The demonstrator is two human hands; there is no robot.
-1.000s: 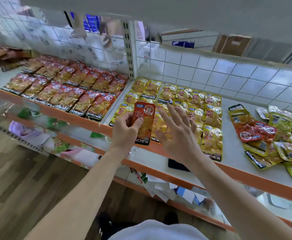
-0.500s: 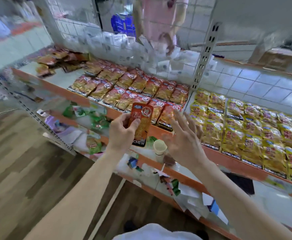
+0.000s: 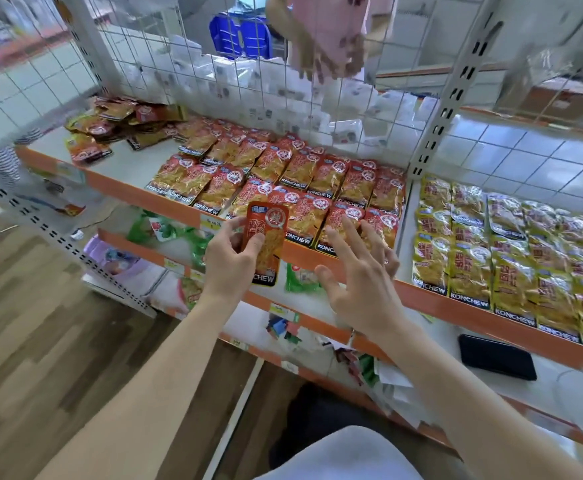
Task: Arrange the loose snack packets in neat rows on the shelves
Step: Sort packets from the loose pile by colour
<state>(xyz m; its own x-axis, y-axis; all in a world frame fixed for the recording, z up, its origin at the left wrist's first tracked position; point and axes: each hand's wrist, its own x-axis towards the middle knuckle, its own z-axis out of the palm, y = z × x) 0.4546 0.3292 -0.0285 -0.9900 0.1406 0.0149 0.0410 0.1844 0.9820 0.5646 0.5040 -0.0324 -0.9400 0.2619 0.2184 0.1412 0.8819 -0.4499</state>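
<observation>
My left hand [image 3: 229, 259] grips one red snack packet [image 3: 266, 237] upright, in front of the orange front edge of the shelf [image 3: 137, 194]. Behind it lie neat rows of red packets [image 3: 283, 174] on that shelf. My right hand [image 3: 359, 275] hovers open with spread fingers just right of the held packet, over the front right red packets. A loose pile of red packets [image 3: 117, 128] lies at the shelf's far left. Rows of yellow packets [image 3: 511, 244] fill the neighbouring shelf on the right.
A wire mesh back panel [image 3: 234, 74] stands behind the shelf, with another person's hands [image 3: 321, 60] beyond it. A white upright post [image 3: 435, 116] divides the two shelves. A black phone [image 3: 497, 356] lies on the lower shelf at right. Mixed goods sit on the lower shelves.
The view has swung left from the yellow packets to the red ones. Both hands moved with it; the left still holds the red packet, the right stays open beside it.
</observation>
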